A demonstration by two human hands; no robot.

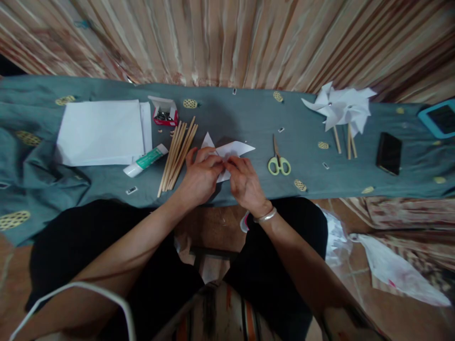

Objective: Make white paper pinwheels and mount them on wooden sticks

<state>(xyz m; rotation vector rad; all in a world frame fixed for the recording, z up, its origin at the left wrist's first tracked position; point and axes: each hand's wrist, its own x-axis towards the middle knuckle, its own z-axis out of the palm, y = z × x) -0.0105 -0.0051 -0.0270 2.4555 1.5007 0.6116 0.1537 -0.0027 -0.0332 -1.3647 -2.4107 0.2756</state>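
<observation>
A white folded paper piece (pixel 232 150) with pointed flaps lies at the near edge of the table on a grey-green cloth (pixel 227 113). My left hand (pixel 200 177) and my right hand (pixel 244 182) meet over its middle, fingertips pinching the paper together. My right wrist wears a silver bangle. A bundle of thin wooden sticks (pixel 178 152) lies just left of my left hand. A glue tube (pixel 145 160) rests beside the sticks.
A stack of white paper (pixel 101 132) sits at left, with a small red box of pins (pixel 164 112) behind the sticks. Yellow-handled scissors (pixel 278 160) lie right of my hands. Finished white pinwheels (pixel 341 111), a black phone (pixel 388 153) and a blue-framed tablet (pixel 439 118) are at right.
</observation>
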